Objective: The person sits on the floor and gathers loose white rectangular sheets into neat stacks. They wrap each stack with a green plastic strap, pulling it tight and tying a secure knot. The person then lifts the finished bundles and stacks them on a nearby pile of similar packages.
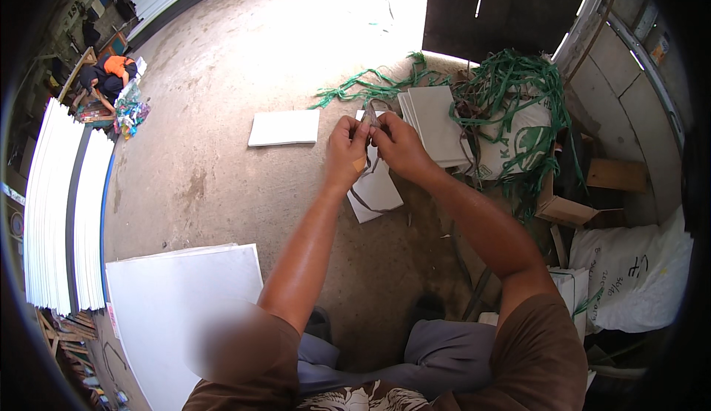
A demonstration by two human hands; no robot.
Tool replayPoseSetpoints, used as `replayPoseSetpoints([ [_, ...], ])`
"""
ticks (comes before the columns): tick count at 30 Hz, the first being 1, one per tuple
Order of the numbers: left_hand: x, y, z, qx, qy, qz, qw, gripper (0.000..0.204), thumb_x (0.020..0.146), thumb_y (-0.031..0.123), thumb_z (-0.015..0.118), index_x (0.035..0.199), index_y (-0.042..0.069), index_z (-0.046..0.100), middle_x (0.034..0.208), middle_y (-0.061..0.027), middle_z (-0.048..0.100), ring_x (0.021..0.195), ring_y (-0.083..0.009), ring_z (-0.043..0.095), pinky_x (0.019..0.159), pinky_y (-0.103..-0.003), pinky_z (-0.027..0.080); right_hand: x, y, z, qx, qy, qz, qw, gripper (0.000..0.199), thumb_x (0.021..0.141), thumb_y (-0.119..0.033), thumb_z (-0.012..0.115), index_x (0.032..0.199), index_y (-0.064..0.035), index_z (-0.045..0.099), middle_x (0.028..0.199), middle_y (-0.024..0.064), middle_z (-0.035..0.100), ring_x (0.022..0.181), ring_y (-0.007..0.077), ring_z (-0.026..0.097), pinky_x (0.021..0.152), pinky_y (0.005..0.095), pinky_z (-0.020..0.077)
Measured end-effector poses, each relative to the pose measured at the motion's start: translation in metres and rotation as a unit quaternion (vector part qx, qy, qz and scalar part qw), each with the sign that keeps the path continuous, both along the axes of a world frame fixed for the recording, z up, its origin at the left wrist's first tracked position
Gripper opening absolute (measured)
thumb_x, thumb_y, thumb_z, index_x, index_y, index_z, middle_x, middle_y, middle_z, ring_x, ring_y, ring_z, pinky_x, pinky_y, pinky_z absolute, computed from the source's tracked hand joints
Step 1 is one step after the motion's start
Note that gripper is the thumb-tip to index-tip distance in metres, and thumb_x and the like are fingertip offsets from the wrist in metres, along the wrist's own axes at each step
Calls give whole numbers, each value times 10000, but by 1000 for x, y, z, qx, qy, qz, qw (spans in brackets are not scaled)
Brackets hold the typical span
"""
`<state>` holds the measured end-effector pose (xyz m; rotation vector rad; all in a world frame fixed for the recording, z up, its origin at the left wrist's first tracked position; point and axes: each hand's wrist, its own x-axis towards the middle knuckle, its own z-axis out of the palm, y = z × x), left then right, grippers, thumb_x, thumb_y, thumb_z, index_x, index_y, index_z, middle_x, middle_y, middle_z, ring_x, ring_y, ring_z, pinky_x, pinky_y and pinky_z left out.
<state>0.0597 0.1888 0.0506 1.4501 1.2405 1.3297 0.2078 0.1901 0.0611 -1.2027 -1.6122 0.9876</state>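
Observation:
Out in front of me, my left hand (346,150) and my right hand (401,146) come together, fingers pinched on a dark grey-brown strip (372,117). It looks like a flat strap of plastic or cloth; whether it is knotted there is hidden by my fingers. A loose length of it hangs below and loops over a white board stack (376,198) lying on the floor under my hands. Tan tape is stuck on my left hand near the wrist. To the right of my right hand leans a pile of pale boards (431,126).
Green strapping (511,78) lies tangled over a white sack (518,133) at the right, beside a cardboard box (566,207). A white board stack (284,127) is left of my hands; large white sheets (181,285) lie nearer. Far left, a person in orange (117,67) bends down.

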Motion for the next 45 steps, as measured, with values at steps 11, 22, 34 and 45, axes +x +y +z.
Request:
replayPoseSetpoints([
  [11,-4,8,-18,-147,-324,-47,933,274,1054,308,558,942,62,601,878,-62,637,810,-178,621,864,-385,533,0,6,-5,-115,238,13,964,213,993,-193,531,1045,-2,610,914,127,702,825,262,676,812,424,526],
  [22,-145,59,0,-213,-88,-132,964,260,1037,376,570,939,135,560,641,67,466,536,-51,405,505,-272,371,147,37,14,-187,180,14,966,192,972,-323,641,955,-132,641,644,-77,385,520,47,341,474,221,268],
  [34,-488,-22,4,-127,473,70,869,545,899,355,773,551,74,461,547,55,352,554,-71,310,483,-322,269,484,-81,-18,31,-556,-252,792,345,970,-330,632,918,9,670,810,188,639,786,372,614,713,464,455],
  [45,-444,-78,-71,-170,515,-12,840,537,812,402,841,596,5,550,524,-50,459,528,-149,403,502,-359,367,480,-179,-14,-203,-724,-278,598,333,1007,-358,533,1064,-64,678,1024,200,718,1000,429,683,842,540,541],
])
